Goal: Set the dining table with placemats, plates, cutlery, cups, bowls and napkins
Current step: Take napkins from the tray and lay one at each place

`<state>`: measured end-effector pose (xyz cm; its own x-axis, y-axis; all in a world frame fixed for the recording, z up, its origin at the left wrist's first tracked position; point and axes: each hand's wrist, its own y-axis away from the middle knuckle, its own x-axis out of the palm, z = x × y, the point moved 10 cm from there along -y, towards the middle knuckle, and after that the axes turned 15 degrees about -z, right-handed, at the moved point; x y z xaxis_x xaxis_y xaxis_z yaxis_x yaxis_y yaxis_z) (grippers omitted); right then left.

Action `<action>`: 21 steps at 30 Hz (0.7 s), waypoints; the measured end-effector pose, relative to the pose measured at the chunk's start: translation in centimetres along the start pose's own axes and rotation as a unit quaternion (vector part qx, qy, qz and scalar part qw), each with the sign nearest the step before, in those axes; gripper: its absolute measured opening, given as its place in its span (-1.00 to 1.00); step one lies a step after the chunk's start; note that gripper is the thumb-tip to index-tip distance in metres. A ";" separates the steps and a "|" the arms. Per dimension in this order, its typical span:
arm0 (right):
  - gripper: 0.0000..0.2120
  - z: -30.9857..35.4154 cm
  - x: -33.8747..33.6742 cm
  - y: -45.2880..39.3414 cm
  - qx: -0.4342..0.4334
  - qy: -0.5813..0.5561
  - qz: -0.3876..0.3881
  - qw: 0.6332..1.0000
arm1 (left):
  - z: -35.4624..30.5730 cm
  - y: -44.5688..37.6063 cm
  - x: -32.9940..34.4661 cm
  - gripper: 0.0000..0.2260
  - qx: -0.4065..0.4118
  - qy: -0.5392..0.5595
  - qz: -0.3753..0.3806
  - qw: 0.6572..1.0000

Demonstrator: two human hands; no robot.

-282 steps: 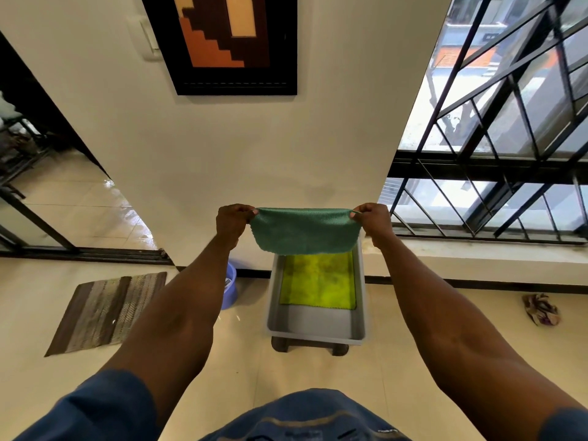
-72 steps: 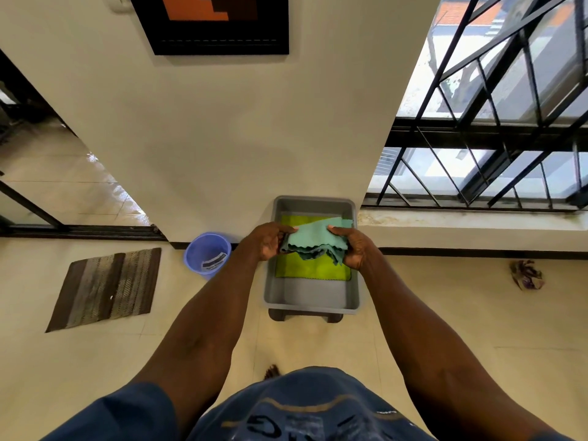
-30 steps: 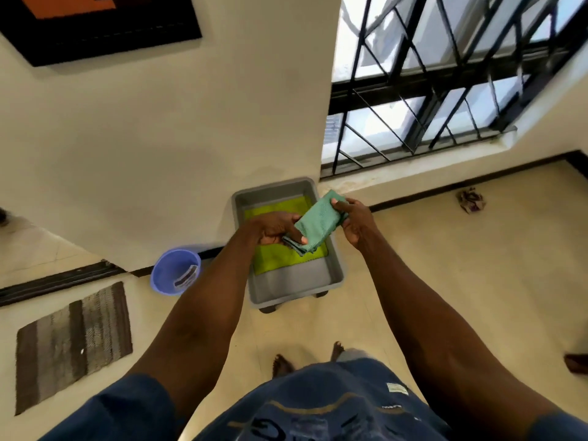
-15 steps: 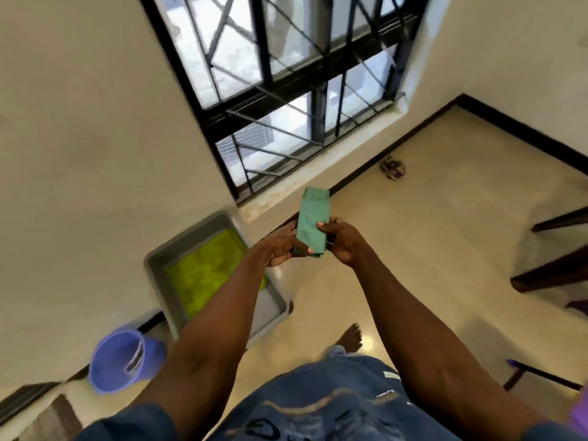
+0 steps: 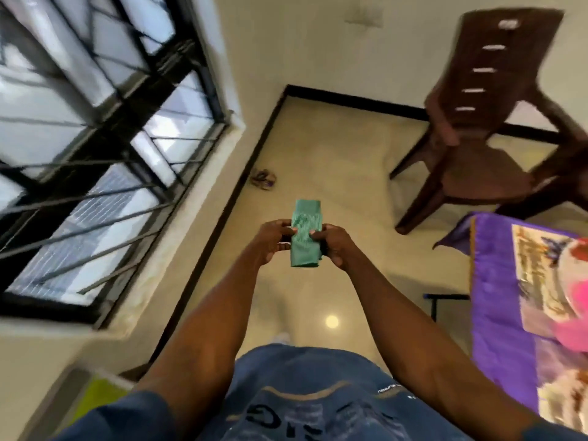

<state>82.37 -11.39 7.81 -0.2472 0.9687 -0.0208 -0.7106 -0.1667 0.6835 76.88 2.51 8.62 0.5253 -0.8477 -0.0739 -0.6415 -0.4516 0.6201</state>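
Both hands held one thing between them — the left hand [image 5: 276,239] and the right hand [image 5: 333,246] each pinched a side of a folded green cloth napkin [image 5: 305,233], thumbs on top, fingers curled beneath, out in front of the chest, above the floor. Beyond it stood a brown plastic chair [image 5: 486,122]. At the right edge lay the worktop under a purple printed tablecloth [image 5: 496,313] with something pink on it — too blurred to name. The napkin looked ready but unplaced; I saw no plates, cups or cutlery laid. Lettering on the blue shirt [image 5: 305,402] could not be read.
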 end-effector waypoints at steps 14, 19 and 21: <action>-0.81 10.4 -25.1 -10.5 -0.062 -0.129 -0.520 0.842 | -13.7 -13.6 32.6 -0.93 0.099 -0.287 0.246 0.921; -0.78 11.2 -30.2 -10.5 0.010 -0.174 -0.634 0.753 | -17.1 -15.6 40.7 -0.90 0.199 -0.404 0.323 0.833; -0.73 11.5 -31.9 -10.7 0.018 -0.206 -0.655 0.727 | -18.0 -15.0 44.5 -0.89 0.246 -0.432 0.348 0.795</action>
<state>105.44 -38.43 9.53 0.8499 0.2661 -0.4548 -0.1394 0.9459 0.2929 119.97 -23.46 10.03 -0.4965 -0.7189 -0.4864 -0.8610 0.3368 0.3811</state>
